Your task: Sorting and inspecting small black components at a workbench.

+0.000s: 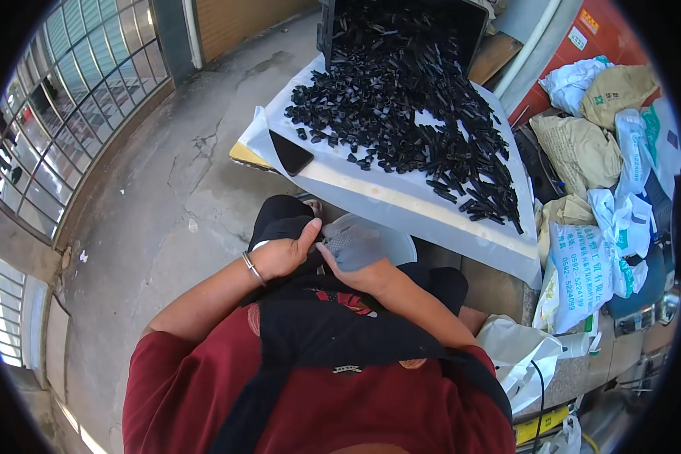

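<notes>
My left hand (pixel 284 256), bare with a metal bangle at the wrist, is held over my lap with the thumb raised and the fingers curled. Close beside it, my right hand (pixel 353 251) wears a grey dotted glove that leaves the thumb bare. Both hands are closed and almost meet at the fingertips. What they hold, if anything, is lost against my dark clothing. A pale bucket or basin (pixel 402 246) shows partly behind the right hand. Beyond the hands, a great many small black plastic pieces (pixel 386 106) lie heaped on a table covered with a white sheet (pixel 340 181).
A black crate (pixel 473 34) lies tipped at the table's far end, pieces spilling from it. A dark phone (pixel 290 153) rests by the left corner. Stuffed sacks (pixel 583 265) pile up on the right. Window bars (pixel 91 83) stand left of the concrete floor (pixel 159 212).
</notes>
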Tool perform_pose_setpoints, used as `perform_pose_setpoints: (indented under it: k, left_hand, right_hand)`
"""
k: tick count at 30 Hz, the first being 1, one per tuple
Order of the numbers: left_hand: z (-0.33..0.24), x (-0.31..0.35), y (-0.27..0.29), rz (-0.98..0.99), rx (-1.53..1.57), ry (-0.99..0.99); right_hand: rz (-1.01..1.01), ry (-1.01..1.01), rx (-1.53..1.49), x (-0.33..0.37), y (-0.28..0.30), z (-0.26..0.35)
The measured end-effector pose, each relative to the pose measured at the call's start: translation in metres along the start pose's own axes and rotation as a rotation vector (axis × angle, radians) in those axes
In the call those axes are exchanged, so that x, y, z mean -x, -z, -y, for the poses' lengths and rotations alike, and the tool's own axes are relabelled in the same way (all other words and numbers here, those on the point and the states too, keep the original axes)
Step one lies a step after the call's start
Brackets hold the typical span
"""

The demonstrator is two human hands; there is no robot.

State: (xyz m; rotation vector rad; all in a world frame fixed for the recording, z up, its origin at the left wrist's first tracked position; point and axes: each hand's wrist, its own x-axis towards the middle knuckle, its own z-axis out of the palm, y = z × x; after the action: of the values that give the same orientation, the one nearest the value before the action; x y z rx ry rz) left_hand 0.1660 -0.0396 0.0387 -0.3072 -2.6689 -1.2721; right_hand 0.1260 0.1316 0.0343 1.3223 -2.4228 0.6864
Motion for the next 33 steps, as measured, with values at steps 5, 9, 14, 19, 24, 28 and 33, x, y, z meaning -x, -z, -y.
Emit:
perform_pose_setpoints:
  k: [5,9,14,19,24,28,33]
  left_hand:
    - [0.020,-0.052,-0.025,-0.100,-0.243,0.012]
    - [0.033,-0.124,-0.077,-0.079,-0.374,-0.102]
    - [0.047,-0.192,-0.136,-0.056,-0.371,0.108]
    - [0.057,-0.199,-0.119,0.017,-0.420,0.110]
    - [0.066,-0.210,-0.119,-0.086,-0.417,0.056]
    - [0.060,-0.212,-0.100,0.060,-0.329,0.154]
    - [0.046,-0.211,-0.097,0.256,-0.205,0.271]
  right_hand:
    - [0.385,-0.321,0.075,0.010,0.035,-0.057]
    - [-0.011,-0.516,0.278,0.008,0.061,-0.143]
    - [0.098,-0.502,0.453,0.005,0.042,-0.213]
    - [0.108,-0.439,0.422,-0.014,0.017,-0.224]
    - [0.070,-0.548,0.521,-0.029,0.015,-0.208]
    - [0.126,-0.646,0.546,-0.036,0.016,-0.210]
    - [-0.268,-0.253,0.578,-0.015,0.017,-0.237]
